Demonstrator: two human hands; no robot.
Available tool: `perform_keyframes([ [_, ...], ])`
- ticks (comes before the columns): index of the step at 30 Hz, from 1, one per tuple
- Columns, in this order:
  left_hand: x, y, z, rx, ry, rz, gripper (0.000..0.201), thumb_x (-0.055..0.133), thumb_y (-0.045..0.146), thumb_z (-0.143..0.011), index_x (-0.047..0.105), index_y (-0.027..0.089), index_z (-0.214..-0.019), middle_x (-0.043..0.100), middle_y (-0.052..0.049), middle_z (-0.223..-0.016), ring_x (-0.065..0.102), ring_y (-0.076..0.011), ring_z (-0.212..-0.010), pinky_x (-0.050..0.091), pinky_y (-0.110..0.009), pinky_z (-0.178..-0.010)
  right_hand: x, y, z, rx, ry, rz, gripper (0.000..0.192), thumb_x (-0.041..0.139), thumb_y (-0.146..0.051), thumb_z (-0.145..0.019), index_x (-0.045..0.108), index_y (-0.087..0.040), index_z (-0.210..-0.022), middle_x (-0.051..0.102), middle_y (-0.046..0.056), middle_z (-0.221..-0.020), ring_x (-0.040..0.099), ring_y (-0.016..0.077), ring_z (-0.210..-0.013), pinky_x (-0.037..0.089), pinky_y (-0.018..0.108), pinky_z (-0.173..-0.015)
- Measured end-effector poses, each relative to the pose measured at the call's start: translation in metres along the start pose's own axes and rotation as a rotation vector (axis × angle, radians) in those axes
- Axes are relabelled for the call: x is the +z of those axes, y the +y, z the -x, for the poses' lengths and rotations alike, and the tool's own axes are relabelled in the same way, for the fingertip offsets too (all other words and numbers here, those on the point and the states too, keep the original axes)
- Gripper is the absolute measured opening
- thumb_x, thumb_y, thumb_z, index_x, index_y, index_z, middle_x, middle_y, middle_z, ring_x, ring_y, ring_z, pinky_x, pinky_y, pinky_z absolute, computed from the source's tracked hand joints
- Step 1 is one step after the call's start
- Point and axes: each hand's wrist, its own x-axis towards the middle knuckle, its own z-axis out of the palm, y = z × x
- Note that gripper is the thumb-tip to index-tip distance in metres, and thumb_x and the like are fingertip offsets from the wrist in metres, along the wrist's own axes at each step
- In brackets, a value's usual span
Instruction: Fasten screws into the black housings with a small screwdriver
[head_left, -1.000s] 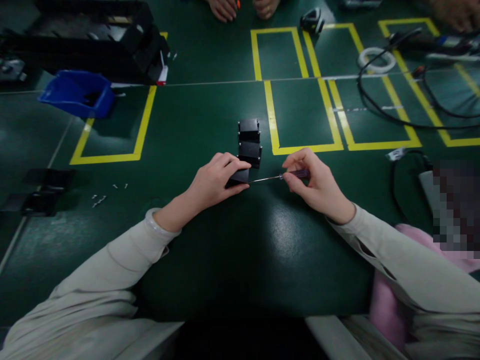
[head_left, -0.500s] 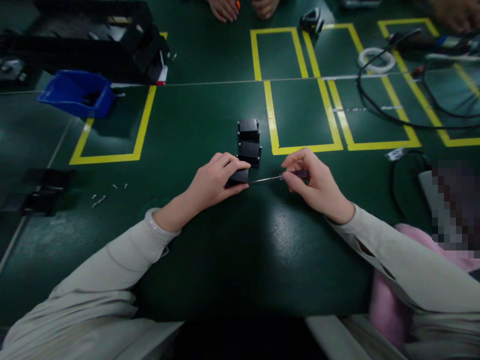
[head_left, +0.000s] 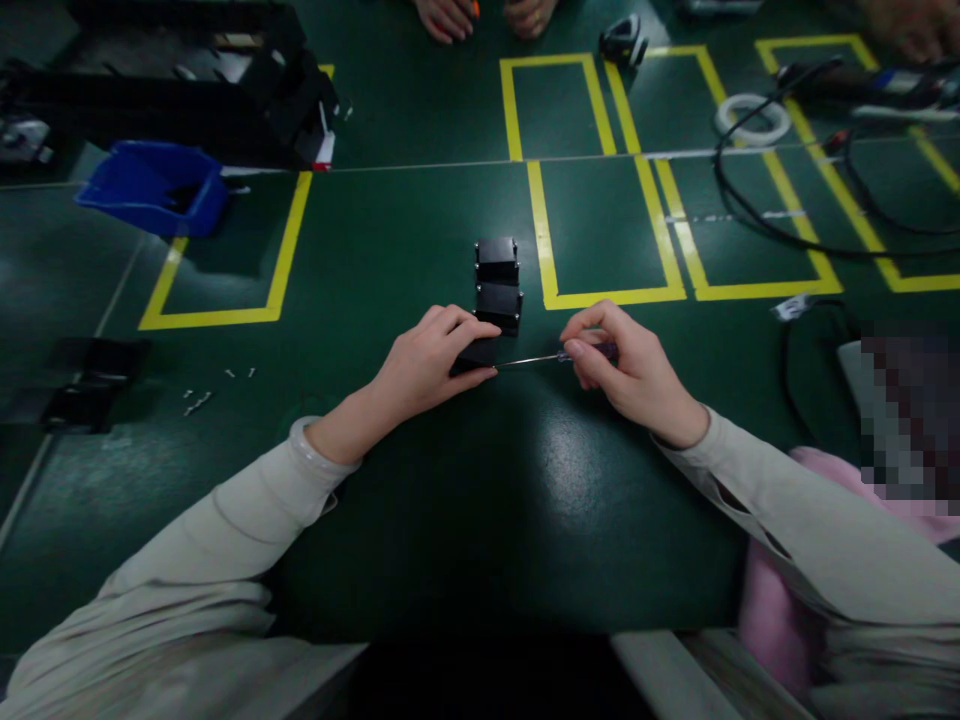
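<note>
My left hand grips a small black box lying on the green table mat, fingers wrapped over its top. My right hand pinches a slim screwdriver by its dark handle; the thin metal shaft runs left and its tip meets the right side of that box. Two more black boxes stand in a row just behind the held one, touching each other.
Yellow tape rectangles mark the mat beyond the boxes. A blue bin and black trays sit far left, loose screws near left. Black cables and a white ring lie far right. Another person's hands rest at the far edge.
Almost nothing moved. My right hand's fingers shifted slightly on the screwdriver handle and dropped a touch lower; the left hand and box stayed put.
</note>
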Motion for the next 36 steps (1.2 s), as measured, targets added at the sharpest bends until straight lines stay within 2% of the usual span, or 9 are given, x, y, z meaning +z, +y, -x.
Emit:
perform_keyframes([
  [6, 0.0004, 0.0005, -0.0008, 0.0, 0.002, -0.005, 0.042, 0.065, 0.04, -0.094, 0.055, 0.021, -0.13, 0.061, -0.011, -0.119, 0.057, -0.0275, -0.108, 0.052, -0.038, -0.082, -0.0001, -0.0007, -0.0001, -0.062, 0.061, 0.112, 0.015, 0.061, -0.018, -0.092, 0.052, -0.02, -0.105, 0.052, -0.005, -0.072, 0.05, 0.0091, -0.062, 0.039, 0.026, -0.061],
  [11, 0.0001, 0.0008, -0.0003, 0.0, 0.002, -0.002, 0.04, 0.063, 0.042, -0.095, 0.056, 0.021, -0.129, 0.061, -0.01, -0.118, 0.056, -0.0272, -0.108, 0.052, -0.038, -0.083, 0.0005, 0.0005, 0.0, -0.007, 0.013, 0.025, 0.008, 0.055, -0.027, -0.1, 0.05, -0.021, -0.103, 0.049, -0.008, -0.062, 0.05, 0.0084, -0.052, 0.038, 0.026, -0.056],
  [14, 0.0004, 0.0005, 0.0005, 0.002, 0.004, 0.005, 0.041, 0.063, 0.042, -0.095, 0.056, 0.021, -0.13, 0.061, -0.01, -0.119, 0.056, -0.027, -0.109, 0.051, -0.038, -0.083, 0.0004, 0.0004, 0.0001, -0.023, 0.031, 0.059, 0.008, 0.056, -0.023, -0.098, 0.051, -0.02, -0.103, 0.048, -0.008, -0.064, 0.05, 0.0087, -0.055, 0.038, 0.027, -0.058],
  [17, 0.0006, 0.0005, 0.0009, 0.008, 0.01, 0.008, 0.041, 0.064, 0.041, -0.095, 0.055, 0.021, -0.13, 0.061, -0.01, -0.12, 0.056, -0.027, -0.11, 0.052, -0.038, -0.084, 0.0, -0.0005, 0.0002, -0.055, 0.061, 0.105, 0.015, 0.06, -0.017, -0.093, 0.051, -0.02, -0.104, 0.05, -0.006, -0.07, 0.049, 0.0091, -0.06, 0.038, 0.027, -0.06],
  [22, 0.0002, 0.0009, 0.0007, 0.01, 0.008, 0.002, 0.041, 0.064, 0.041, -0.095, 0.055, 0.021, -0.13, 0.061, -0.01, -0.12, 0.057, -0.027, -0.11, 0.052, -0.038, -0.084, 0.0003, -0.0005, 0.0003, 0.01, 0.021, 0.035, 0.009, 0.055, -0.027, -0.099, 0.05, -0.021, -0.103, 0.05, -0.008, -0.062, 0.05, 0.0091, -0.053, 0.038, 0.027, -0.057],
  [25, -0.0001, 0.0011, 0.0005, 0.007, 0.007, 0.004, 0.041, 0.063, 0.041, -0.095, 0.055, 0.021, -0.13, 0.061, -0.01, -0.119, 0.057, -0.0272, -0.109, 0.052, -0.039, -0.084, 0.0004, -0.0014, -0.0006, -0.004, 0.022, 0.047, 0.008, 0.055, -0.024, -0.098, 0.05, -0.021, -0.102, 0.05, -0.007, -0.063, 0.049, 0.009, -0.053, 0.038, 0.027, -0.056],
  [29, 0.0, 0.0013, 0.0006, 0.002, 0.001, 0.01, 0.041, 0.063, 0.041, -0.095, 0.055, 0.022, -0.13, 0.061, -0.01, -0.12, 0.057, -0.0274, -0.11, 0.052, -0.039, -0.084, 0.0002, -0.0038, -0.0014, -0.059, 0.065, 0.086, 0.018, 0.062, -0.016, -0.09, 0.05, -0.022, -0.102, 0.05, -0.006, -0.069, 0.049, 0.0099, -0.06, 0.039, 0.026, -0.059],
  [36, -0.0001, 0.0019, 0.0003, 0.0, 0.002, -0.001, 0.041, 0.064, 0.042, -0.095, 0.055, 0.022, -0.13, 0.061, -0.01, -0.12, 0.057, -0.0274, -0.11, 0.051, -0.038, -0.084, 0.0013, 0.0004, 0.0004, 0.011, 0.02, 0.003, 0.008, 0.054, -0.028, -0.1, 0.049, -0.022, -0.102, 0.047, -0.008, -0.061, 0.049, 0.0087, -0.051, 0.037, 0.026, -0.054],
])
